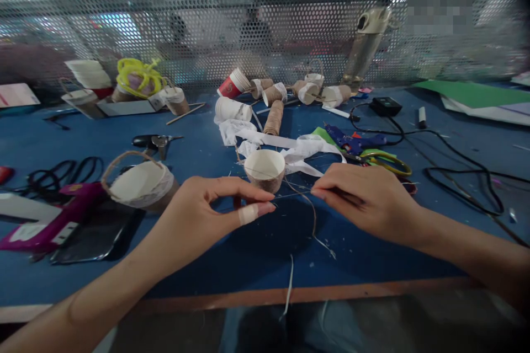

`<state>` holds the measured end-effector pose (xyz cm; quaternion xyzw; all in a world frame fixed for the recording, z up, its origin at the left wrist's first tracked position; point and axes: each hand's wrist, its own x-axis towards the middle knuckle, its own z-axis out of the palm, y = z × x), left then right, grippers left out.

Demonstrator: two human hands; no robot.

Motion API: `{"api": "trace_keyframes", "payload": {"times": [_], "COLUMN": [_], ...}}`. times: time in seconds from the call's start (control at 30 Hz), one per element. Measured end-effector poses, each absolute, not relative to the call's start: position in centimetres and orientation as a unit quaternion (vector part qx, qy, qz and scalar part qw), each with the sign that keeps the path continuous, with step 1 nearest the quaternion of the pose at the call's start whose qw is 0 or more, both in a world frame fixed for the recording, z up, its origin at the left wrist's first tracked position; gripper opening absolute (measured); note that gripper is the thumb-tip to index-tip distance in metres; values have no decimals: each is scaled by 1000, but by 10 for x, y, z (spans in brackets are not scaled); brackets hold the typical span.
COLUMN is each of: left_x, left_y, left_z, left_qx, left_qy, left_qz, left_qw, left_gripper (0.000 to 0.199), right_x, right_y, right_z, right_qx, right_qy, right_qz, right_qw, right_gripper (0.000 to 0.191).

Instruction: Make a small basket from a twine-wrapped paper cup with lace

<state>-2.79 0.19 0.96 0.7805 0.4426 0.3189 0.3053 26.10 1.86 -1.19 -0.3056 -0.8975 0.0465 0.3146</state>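
Between the fingertips of my left hand point(215, 204) and my right hand point(366, 198) runs a thin strand of thread point(293, 194), held nearly level above the table. Both hands pinch it between thumb and forefinger; a pale bandage wraps my left thumb. Just behind the strand stands a small paper cup point(265, 174), upright, its outside covered in brown twine. A loose piece of twine point(314, 220) trails from near the cup toward the front. White lace ribbon point(310, 149) lies crumpled behind the cup. Left of my left hand is a lace-trimmed cup basket point(143, 185) with a twine handle.
At right lie yellow-handled scissors point(387, 161), a blue glue gun point(351, 138) and a black cable point(455, 176). A twine spool point(274, 118), several decorated cups and a bottle point(364, 47) stand farther back. A phone point(97, 234) and purple packet point(49, 226) lie left. Perforated metal screens the far side.
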Motion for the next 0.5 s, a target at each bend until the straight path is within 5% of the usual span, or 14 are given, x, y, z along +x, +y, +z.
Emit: {"api": "trace_keyframes", "payload": {"times": [0.23, 0.5], "left_x": [-28, -32], "left_y": [-1, 4], "left_z": [19, 12], "left_qx": [899, 868], "left_qy": [246, 284], "left_qz": [344, 361], "left_qw": [118, 187], "left_gripper": [25, 30], "right_x": [264, 267], "right_y": [21, 21], "right_z": [-10, -11], "right_qx": [-262, -196], "right_qy": [-918, -936], "right_qz": [94, 126], "right_qw": [283, 263], "right_gripper": [18, 13]}}
